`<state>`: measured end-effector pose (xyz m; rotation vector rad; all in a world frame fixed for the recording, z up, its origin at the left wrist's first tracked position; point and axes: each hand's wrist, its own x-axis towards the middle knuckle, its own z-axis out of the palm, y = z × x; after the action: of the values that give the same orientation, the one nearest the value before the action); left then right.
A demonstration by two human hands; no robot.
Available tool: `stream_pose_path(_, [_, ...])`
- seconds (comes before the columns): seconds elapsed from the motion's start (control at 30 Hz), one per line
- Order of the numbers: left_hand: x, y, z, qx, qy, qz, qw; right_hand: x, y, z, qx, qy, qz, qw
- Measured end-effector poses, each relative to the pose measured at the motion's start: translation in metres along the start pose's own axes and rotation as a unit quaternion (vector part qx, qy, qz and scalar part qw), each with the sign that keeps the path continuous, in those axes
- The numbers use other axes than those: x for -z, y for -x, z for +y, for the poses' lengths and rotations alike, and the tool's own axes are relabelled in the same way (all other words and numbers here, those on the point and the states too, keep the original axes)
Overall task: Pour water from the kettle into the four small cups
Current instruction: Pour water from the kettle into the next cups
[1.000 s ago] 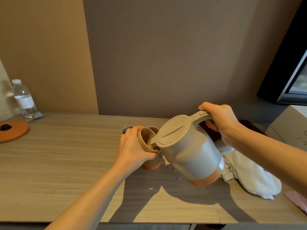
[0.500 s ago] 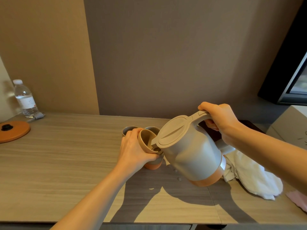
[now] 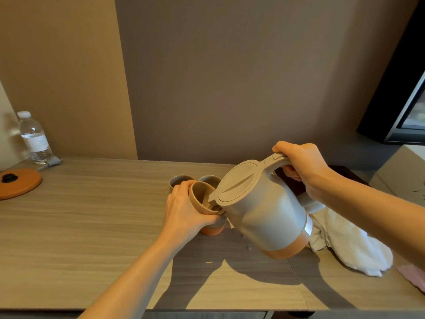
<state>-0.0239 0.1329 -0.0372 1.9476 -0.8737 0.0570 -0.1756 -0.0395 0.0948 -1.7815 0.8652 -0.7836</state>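
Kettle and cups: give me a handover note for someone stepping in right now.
Left hand holds a tan cup, tilted toward the kettle, above a second cup on the table.
Right hand grips the kettle's handle; kettle tipped, spout at the tan cup's rim.
Two more cups stand behind.
Done: the pour into the tan cup appears under way; other cups' levels cannot be seen.
Left: finish this cup, set it down, fill any empty ones.
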Motion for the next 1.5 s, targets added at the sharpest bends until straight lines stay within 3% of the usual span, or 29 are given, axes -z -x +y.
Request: stream_pose_path(1.5, [0.013, 0.021, -0.007, 0.072, 0.108, 0.017, 0.991, -0.018, 0.008, -0.021, 0.027, 0.028, -0.019, 0.999])
